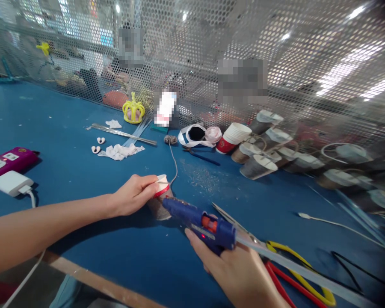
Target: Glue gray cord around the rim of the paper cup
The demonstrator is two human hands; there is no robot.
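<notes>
My left hand [131, 194] is closed around a paper cup [162, 184] that lies tipped on the blue table, its white and red end showing. Grey-brown cord seems to be wound round the cup's lower part. A loose length of cord [176, 164] runs from the cup to a small bundle of cord [170, 140]. In my right hand [234, 265] is a blue hot glue gun [192, 218], its red light lit and a long clear glue stick [285, 259] out of its back. The gun's nozzle meets the cup's side just below the red band.
Scissors [234, 222] with red and yellow handles lie beside my right hand. Several cord-wrapped cups [258, 167] and stacked paper cups [234, 137] stand back right. A purple power strip [13, 162] with a white charger [13, 183] is at left. Perforated metal panel [186, 51] borders the back.
</notes>
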